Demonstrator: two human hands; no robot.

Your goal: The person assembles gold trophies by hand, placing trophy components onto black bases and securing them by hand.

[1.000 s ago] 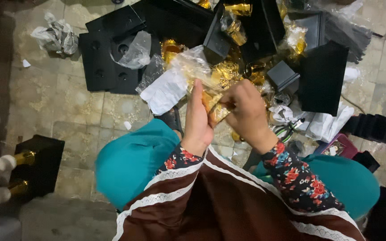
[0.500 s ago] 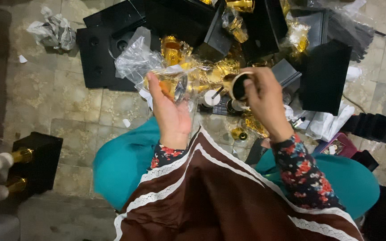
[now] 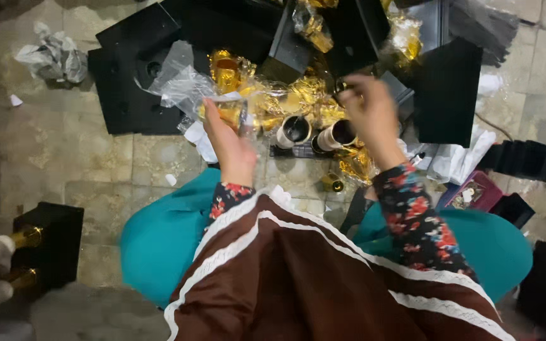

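My left hand (image 3: 230,142) holds a small gold cup in clear plastic wrap (image 3: 225,112) above the tiled floor. Reaching forward over a pile of gold wrapped items (image 3: 298,101), my right hand (image 3: 369,112) has its fingers pinched; what it grips is blurred. Two white and gold cups (image 3: 314,131) lie on their sides on a dark tray between my hands, their mouths facing me. Another gold cup (image 3: 227,72) stands past my left hand.
Black boxes and foam inserts (image 3: 131,76) lie at the back, with a black lid (image 3: 446,91) to the right. Crumpled plastic (image 3: 52,57) sits far left. A black box with gold and white pieces (image 3: 45,243) stands at left. White paper (image 3: 456,161) lies at right.
My hands were together on one wrapped piece and have drawn apart. The left keeps the wrapped gold cup. The right has let go of a cup and reached forward.
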